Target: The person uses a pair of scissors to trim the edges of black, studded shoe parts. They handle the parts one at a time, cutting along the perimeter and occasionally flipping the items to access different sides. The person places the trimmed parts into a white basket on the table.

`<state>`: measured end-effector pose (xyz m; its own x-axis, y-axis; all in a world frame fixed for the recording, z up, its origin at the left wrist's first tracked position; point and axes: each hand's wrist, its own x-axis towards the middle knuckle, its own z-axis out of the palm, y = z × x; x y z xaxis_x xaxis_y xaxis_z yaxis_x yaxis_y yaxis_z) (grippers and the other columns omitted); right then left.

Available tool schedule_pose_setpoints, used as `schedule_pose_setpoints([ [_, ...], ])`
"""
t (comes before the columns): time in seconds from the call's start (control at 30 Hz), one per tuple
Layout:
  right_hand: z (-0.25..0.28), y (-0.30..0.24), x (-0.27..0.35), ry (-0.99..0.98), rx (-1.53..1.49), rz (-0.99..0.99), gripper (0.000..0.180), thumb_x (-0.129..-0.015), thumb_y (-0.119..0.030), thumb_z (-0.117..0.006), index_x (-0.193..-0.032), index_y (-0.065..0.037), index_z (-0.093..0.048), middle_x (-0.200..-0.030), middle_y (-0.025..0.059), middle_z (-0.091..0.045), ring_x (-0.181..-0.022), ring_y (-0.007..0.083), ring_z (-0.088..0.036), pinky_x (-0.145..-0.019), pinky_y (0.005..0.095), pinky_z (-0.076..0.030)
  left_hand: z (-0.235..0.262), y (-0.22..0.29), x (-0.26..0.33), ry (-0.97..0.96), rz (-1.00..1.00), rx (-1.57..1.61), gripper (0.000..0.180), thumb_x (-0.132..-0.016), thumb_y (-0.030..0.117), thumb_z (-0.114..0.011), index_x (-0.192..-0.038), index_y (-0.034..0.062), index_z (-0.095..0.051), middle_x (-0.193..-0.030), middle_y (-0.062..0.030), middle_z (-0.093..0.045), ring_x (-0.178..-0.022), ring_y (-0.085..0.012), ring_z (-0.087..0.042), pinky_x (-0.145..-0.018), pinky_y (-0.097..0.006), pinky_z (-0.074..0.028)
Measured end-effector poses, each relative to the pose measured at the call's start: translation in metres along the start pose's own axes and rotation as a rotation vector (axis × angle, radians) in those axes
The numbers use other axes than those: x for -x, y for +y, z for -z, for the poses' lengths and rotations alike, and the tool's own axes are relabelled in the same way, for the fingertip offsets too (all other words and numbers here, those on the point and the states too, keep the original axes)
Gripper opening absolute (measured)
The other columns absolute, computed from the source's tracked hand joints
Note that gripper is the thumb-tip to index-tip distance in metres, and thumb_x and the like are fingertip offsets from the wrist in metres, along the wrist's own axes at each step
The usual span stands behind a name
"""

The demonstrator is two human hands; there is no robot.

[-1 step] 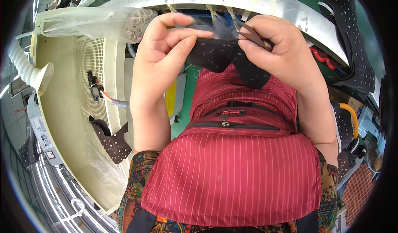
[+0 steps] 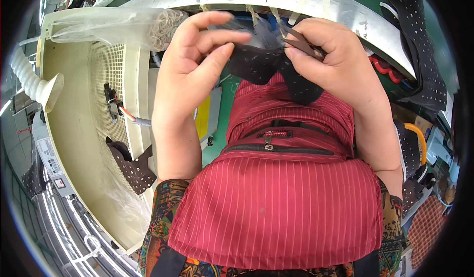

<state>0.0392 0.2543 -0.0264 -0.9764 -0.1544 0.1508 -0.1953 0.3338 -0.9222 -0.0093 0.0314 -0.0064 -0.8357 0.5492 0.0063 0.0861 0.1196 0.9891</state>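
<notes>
We hold our two hands up close in front of us, near the top of the view. Our left hand [image 2: 190, 65] is at about 11 o'clock. Its thumb and pointer finger pinch the left edge of a dark fabric piece with small dots [image 2: 261, 65], and the other fingers curl in beside them. Our right hand [image 2: 335, 62] is at about 1 o'clock. Its fingers are closed tight on the right side of the same fabric piece, with a thin flat strip [image 2: 301, 40] poking out from under the thumb. We cannot tell what the strip is.

The dark fabric piece hangs between both hands, just above our red striped apron [image 2: 281, 203]. A black zipper [image 2: 276, 148] runs across the apron pocket in the middle.

At 12 o'clock, behind the hands, a curved metal rail [image 2: 345, 15] bends across the top. At 9 o'clock sits a cream machine [image 2: 74, 129] with a holed grille [image 2: 106, 79]. A clear plastic bag of rubber bands [image 2: 123, 28] lies on top of it at 10 o'clock. A white ribbed hose [image 2: 27, 77] sticks out on the far left. More dark dotted pieces [image 2: 133, 166] lie at 8 o'clock, and long dotted strips [image 2: 419, 55] hang at 2 o'clock.
</notes>
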Motion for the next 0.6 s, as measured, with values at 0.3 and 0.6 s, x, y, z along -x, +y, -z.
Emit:
schedule_pose_setpoints([
  [0.3,-0.005,-0.003,0.004,-0.003,0.186,0.238,0.013,-0.074,-0.006,-0.064,-0.083,0.000,-0.057,-0.067,0.0055,-0.048,-0.061,0.0161,-0.046,-0.055,0.0284,-0.037,-0.013,0.029,-0.023,-0.463,-0.066,-0.896,0.021,-0.075,0.011,-0.069,-0.095,0.0067,-0.068,-0.087,-0.0090,-0.067,-0.085,-0.0258,-0.061,-0.078,-0.033,-0.046],
  [0.6,-0.009,-0.009,0.006,0.055,-0.055,0.102,0.019,-0.077,-0.003,-0.065,-0.095,-0.001,-0.060,-0.074,0.0007,-0.055,-0.066,0.0087,-0.048,-0.060,0.0237,-0.039,-0.008,0.016,-0.012,-0.349,0.103,-0.457,0.015,-0.084,0.005,-0.063,-0.097,-0.0008,-0.067,-0.074,-0.0046,-0.066,-0.067,-0.0088,-0.058,-0.062,-0.023,-0.046],
])
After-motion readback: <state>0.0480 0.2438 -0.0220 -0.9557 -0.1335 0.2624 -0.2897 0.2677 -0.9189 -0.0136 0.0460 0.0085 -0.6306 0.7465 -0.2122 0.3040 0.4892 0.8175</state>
